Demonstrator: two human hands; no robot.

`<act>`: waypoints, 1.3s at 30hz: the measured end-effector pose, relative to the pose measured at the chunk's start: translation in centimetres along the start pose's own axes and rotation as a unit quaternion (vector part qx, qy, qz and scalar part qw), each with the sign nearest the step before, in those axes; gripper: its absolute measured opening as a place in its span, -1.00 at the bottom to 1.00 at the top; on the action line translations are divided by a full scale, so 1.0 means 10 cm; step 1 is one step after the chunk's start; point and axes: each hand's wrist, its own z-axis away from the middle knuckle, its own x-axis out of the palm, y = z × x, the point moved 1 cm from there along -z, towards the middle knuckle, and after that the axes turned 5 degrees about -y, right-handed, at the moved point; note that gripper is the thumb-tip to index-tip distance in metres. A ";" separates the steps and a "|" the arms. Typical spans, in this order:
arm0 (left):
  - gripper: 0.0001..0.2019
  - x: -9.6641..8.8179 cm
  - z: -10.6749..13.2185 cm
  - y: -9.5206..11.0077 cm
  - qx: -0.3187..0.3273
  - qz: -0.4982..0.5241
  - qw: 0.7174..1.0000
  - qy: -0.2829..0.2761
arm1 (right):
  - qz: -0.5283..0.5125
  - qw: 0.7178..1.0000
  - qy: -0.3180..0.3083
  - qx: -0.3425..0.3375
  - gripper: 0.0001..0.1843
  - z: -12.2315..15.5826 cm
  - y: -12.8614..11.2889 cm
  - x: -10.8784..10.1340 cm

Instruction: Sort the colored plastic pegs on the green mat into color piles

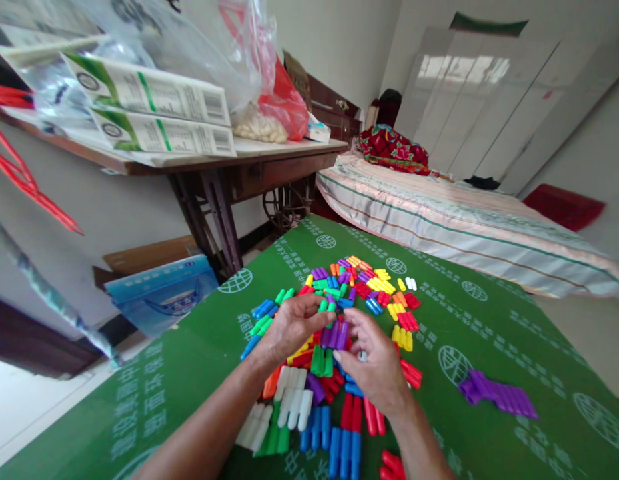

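My left hand (293, 325) pinches a small green plastic building block (327, 306) made of rounded tubes joined side by side. My right hand (373, 361) has its thumb and fingers around the edge of a purple block (335, 335) of the same kind, just below the green one. Both hands are close together over a spread of loose blocks in many colours. Under them are another green block (321, 361) and, nearer me, white blocks (292, 395) and blue blocks (345, 453). Fingers partly hide where the two held blocks meet.
The green printed table cover (189, 380) lies under everything. A joined row of purple blocks (499, 393) lies apart at the right. Beyond are a bed (439, 207) and, at the left, a wooden table (269, 157) with cartons (159, 110) and plastic bags.
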 end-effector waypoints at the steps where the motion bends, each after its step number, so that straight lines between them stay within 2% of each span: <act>1: -0.60 0.00 0.00 0.01 -0.002 0.004 1.000 0.002 | -0.031 0.999 0.000 0.024 -0.43 0.00 -0.02 0.02; 5: -0.59 0.04 0.03 0.07 -0.017 0.051 0.998 -0.010 | -0.132 0.987 0.012 0.093 -0.58 0.00 -0.03 0.07; 10: -0.66 0.01 0.03 0.11 -0.032 0.104 0.993 0.047 | -0.146 0.981 -0.033 0.119 -0.66 -0.01 -0.01 0.07; 13: -0.66 -0.04 0.00 0.08 -0.021 0.079 0.996 0.048 | -0.136 0.982 -0.037 0.125 -0.65 -0.03 -0.02 0.00; 16: -0.63 -0.07 -0.05 -0.01 0.023 -0.046 0.996 0.067 | -0.093 0.988 -0.021 0.122 -0.65 -0.07 0.02 -0.22; 18: -0.62 -0.07 -0.08 -0.08 0.052 -0.151 0.983 0.087 | -0.035 0.992 0.003 0.120 -0.67 -0.08 0.09 -0.46; 20: -0.64 -0.07 -0.10 -0.13 0.079 -0.228 0.967 0.077 | 0.053 0.990 0.038 0.128 -0.70 -0.05 0.17 -0.76; 22: -0.68 -0.06 -0.11 -0.14 0.103 -0.275 0.955 0.052 | 0.175 0.969 0.087 0.150 -0.71 0.01 0.25 -1.07; 23: -0.69 -0.06 -0.11 -0.14 0.112 -0.293 0.949 0.043 | 0.243 0.948 0.114 0.169 -0.71 0.05 0.28 -1.21; 26: -0.71 -0.07 -0.11 -0.14 0.119 -0.327 0.937 0.032 | 0.420 0.858 0.168 0.243 -0.70 0.17 0.33 -1.54; 28: -0.71 -0.07 -0.11 -0.15 0.119 -0.338 0.933 0.027 | 0.479 0.816 0.162 0.281 -0.68 0.23 0.35 -1.66; 33: -0.68 -0.07 -0.11 -0.21 0.111 -0.365 0.924 0.019 | 0.511 0.781 0.111 0.341 -0.73 0.32 0.42 -1.80; 36: -0.69 -0.06 -0.10 -0.23 0.103 -0.366 0.925 0.011 | 0.516 0.761 0.112 0.377 -0.74 0.35 0.47 -1.86; 39: -0.74 -0.06 -0.08 -0.22 0.111 -0.362 0.926 0.012 | 0.507 0.754 0.121 0.400 -0.70 0.37 0.51 -1.90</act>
